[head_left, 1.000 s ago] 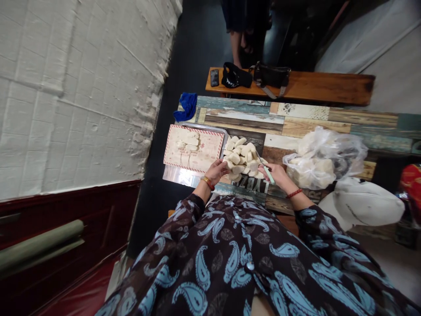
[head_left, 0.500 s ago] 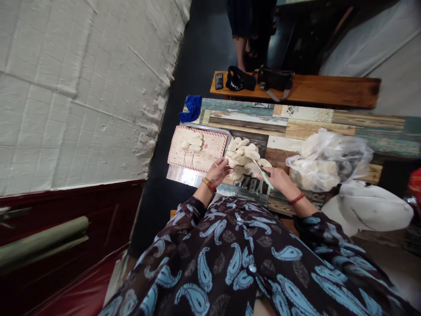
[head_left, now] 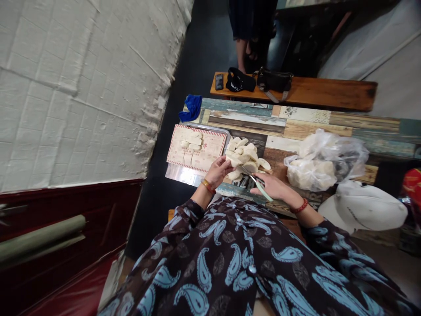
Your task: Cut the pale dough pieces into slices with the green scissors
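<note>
A heap of pale, cream-coloured slices (head_left: 249,151) lies on the patchwork-patterned table (head_left: 299,127). At the heap's near left side, my left hand (head_left: 218,171) is closed, its thumb and fingers pinching one pale slice (head_left: 234,161). My right hand (head_left: 271,186) grips a green-handled metal tool (head_left: 264,192), scissors or tongs by its shape. The tool's thin metal end points left, towards the slice in my left hand; whether it touches is hard to make out. Left of the heap, a metal tray (head_left: 228,136) sits partly under a paper with a red-striped border (head_left: 210,156).
Clear plastic bags (head_left: 325,160) with pale contents and a white cap (head_left: 365,206) are on the right. A blue cloth (head_left: 192,108) lies at the far left corner. Beyond is a bench (head_left: 329,92) with a handbag (head_left: 274,80), black cap (head_left: 240,80) and phone (head_left: 219,81). A person's legs (head_left: 241,52) stand behind.
My right hand has turned and shifted slightly towards me, and the tool's handle has swung down. The tool's tip has moved left, closer to my left hand, which stays at the pile's edge.
</note>
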`<state>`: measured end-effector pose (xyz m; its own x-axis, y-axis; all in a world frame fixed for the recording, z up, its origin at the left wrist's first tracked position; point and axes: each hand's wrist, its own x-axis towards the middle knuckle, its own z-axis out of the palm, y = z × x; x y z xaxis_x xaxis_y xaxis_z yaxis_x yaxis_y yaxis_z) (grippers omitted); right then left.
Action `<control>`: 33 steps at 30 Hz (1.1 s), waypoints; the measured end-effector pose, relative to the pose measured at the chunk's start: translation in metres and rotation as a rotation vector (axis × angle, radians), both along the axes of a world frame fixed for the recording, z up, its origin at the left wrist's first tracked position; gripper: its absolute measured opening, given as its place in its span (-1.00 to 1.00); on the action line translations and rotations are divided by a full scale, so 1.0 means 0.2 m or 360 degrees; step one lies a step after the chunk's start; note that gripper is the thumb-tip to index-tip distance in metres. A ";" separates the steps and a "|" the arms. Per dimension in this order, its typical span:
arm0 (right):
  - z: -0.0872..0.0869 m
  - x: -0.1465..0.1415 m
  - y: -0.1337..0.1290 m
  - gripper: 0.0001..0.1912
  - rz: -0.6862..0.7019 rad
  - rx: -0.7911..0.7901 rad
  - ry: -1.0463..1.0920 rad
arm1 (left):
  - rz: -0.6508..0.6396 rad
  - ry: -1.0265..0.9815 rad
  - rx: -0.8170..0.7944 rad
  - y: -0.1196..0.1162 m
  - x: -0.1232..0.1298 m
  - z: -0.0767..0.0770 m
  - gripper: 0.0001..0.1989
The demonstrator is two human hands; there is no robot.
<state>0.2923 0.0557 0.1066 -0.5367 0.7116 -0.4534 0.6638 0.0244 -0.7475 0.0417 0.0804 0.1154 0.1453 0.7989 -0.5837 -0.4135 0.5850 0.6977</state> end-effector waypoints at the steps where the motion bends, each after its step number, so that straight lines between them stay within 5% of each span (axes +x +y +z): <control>1: 0.01 -0.01 0.01 -0.31 0.0001 -0.0018 0.0002 | -0.0006 0.0031 0.0007 0.00 0.01 0.00 -0.54; 11: 0.04 -0.03 0.04 -0.47 -0.0017 -0.0097 0.0131 | 0.0046 0.0044 -0.0004 -0.02 0.02 0.01 -0.53; 26: 0.03 -0.04 0.04 -0.29 0.0036 -0.0037 0.0055 | -0.0075 0.0131 -0.0061 -0.04 0.06 0.03 -0.54; 33: 0.04 -0.03 0.05 -0.46 0.0022 -0.0101 0.0138 | -0.0114 0.0185 -0.0045 -0.04 0.05 0.02 -0.53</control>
